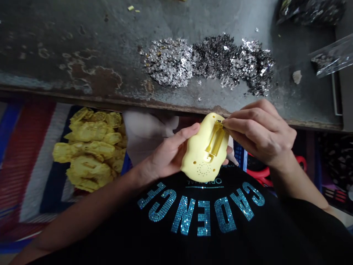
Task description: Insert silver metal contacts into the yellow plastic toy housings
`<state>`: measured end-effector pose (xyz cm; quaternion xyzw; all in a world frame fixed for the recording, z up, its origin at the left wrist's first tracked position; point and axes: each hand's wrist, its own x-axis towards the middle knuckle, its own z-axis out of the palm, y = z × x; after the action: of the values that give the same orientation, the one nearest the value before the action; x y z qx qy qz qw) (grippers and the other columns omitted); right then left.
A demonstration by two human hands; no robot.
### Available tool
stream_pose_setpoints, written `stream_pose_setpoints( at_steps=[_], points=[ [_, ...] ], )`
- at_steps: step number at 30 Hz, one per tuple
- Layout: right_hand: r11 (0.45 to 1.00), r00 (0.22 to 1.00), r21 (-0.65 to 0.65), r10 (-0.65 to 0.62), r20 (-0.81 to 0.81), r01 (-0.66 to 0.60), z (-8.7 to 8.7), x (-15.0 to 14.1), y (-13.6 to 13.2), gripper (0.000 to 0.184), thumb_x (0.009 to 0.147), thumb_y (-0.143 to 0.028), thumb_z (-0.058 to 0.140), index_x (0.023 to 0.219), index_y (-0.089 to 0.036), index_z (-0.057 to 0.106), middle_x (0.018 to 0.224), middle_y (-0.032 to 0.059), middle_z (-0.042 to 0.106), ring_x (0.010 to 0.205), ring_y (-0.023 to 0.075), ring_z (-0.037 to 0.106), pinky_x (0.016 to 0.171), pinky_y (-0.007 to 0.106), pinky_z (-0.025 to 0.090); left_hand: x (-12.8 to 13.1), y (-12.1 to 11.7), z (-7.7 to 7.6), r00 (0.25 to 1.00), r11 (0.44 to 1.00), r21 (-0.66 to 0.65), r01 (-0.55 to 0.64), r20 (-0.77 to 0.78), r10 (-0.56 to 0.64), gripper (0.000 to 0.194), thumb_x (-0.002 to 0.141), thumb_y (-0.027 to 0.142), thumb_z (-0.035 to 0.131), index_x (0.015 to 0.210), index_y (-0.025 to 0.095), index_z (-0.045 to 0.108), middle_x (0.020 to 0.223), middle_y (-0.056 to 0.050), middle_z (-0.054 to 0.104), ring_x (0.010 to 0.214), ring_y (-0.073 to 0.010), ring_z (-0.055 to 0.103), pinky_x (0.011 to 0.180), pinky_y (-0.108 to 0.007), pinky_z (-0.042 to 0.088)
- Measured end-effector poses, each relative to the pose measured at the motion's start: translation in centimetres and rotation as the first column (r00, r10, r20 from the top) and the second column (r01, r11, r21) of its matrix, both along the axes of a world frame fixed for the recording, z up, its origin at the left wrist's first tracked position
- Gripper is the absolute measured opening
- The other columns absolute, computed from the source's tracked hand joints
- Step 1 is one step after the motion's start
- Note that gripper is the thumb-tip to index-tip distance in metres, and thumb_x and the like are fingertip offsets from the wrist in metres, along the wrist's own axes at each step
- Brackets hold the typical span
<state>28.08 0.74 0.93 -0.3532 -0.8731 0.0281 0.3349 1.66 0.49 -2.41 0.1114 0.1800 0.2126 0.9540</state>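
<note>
**Yellow Shell Held Before the Metal Table**

The left hand (176, 147) is closed around a smooth, rounded plastic shell (193, 154), in front of the metal table (110, 33). The right hand (260, 130) has its fingertips pinched together at the shell's upper end; whether they hold a small part, I cannot tell. Two long channels and a round pattern of tiny holes face the camera. The long axis points away from the wearer, leaning right. The black shirt (176, 248) reads "CADENCE" in glittering blue, upside down. Shiny metal pieces (171, 64) lie heaped on the worn table.
</note>
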Motion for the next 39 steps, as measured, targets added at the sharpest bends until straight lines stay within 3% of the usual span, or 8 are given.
stream_pose_setpoints(
  at_steps=[10, 16, 21, 31, 35, 39],
  points=[
    [1.000, 0.998, 0.004, 0.020, 0.056, -0.020, 0.5, 0.1, -0.6, 0.029, 0.114, -0.031, 0.073, 0.143, -0.034, 0.076, 0.120, 0.0050, 0.087, 0.102, 0.0249, 0.077, 0.089, 0.045, 0.066, 0.3, -0.1, 0.4, 0.999, 0.998, 0.063, -0.014, 0.045, 0.011, 0.051, 0.113, 0.057, 0.073, 0.132, 0.012, 0.087, 0.125, -0.013, 0.092, 0.109, -0.0298, 0.091, 0.101, -0.036, 0.070],
    [0.999, 1.000, -0.038, -0.005, 0.008, 0.005, -0.1, 0.1, -0.7, 0.034, 0.116, -0.028, 0.070, 0.147, -0.040, 0.074, 0.122, 0.0019, 0.087, 0.099, 0.0231, 0.078, 0.088, 0.045, 0.065, 0.5, -0.1, 0.3, 0.999, 0.996, 0.085, -0.042, 0.020, 0.040, 0.049, 0.111, 0.056, 0.077, 0.130, 0.013, 0.087, 0.122, -0.014, 0.092, 0.104, -0.0302, 0.092, 0.096, -0.036, 0.073],
    [0.997, 0.996, -0.069, -0.029, -0.084, 0.023, -0.2, 0.0, -0.7, 0.036, 0.112, -0.020, 0.072, 0.145, -0.035, 0.077, 0.125, 0.0043, 0.089, 0.100, 0.0237, 0.081, 0.090, 0.046, 0.066, 0.6, -0.1, 0.3, 0.999, 0.998, 0.058, -0.013, 0.048, 0.010, 0.051, 0.114, 0.057, 0.072, 0.136, 0.012, 0.083, 0.119, -0.015, 0.092, 0.109, -0.0296, 0.092, 0.099, -0.036, 0.071],
    [0.999, 0.998, -0.026, -0.027, -0.049, 0.025, -0.8, -0.2, -1.0, 0.038, 0.110, -0.017, 0.073, 0.143, -0.036, 0.078, 0.122, 0.0039, 0.089, 0.096, 0.0241, 0.079, 0.085, 0.044, 0.065, 0.7, -0.4, 0.0, 0.998, 0.997, 0.074, -0.019, 0.054, 0.015, 0.053, 0.113, 0.060, 0.072, 0.137, 0.014, 0.081, 0.117, -0.015, 0.092, 0.109, -0.0313, 0.091, 0.098, -0.037, 0.071],
    [0.981, 0.978, -0.191, -0.080, -0.194, 0.042, -0.2, -0.1, -0.7, 0.030, 0.110, -0.017, 0.075, 0.132, -0.036, 0.083, 0.118, 0.0039, 0.088, 0.099, 0.0229, 0.081, 0.088, 0.043, 0.066, 0.6, -0.4, -0.2, 1.000, 0.999, 0.047, -0.023, -0.003, 0.023, 0.057, 0.106, 0.064, 0.081, 0.137, 0.016, 0.081, 0.122, -0.014, 0.092, 0.111, -0.0315, 0.090, 0.102, -0.039, 0.070],
    [0.920, 0.961, -0.392, -0.105, -0.257, -0.004, 0.6, 0.1, 0.0, 0.012, 0.108, -0.035, 0.084, 0.118, -0.030, 0.085, 0.109, 0.0042, 0.087, 0.097, 0.0226, 0.080, 0.085, 0.040, 0.064, 0.9, -0.4, 0.4, 0.987, 0.990, 0.113, -0.083, -0.129, 0.098, 0.061, 0.096, 0.065, 0.091, 0.134, 0.018, 0.079, 0.124, -0.016, 0.090, 0.107, -0.0323, 0.087, 0.095, -0.040, 0.069]
  ],
)
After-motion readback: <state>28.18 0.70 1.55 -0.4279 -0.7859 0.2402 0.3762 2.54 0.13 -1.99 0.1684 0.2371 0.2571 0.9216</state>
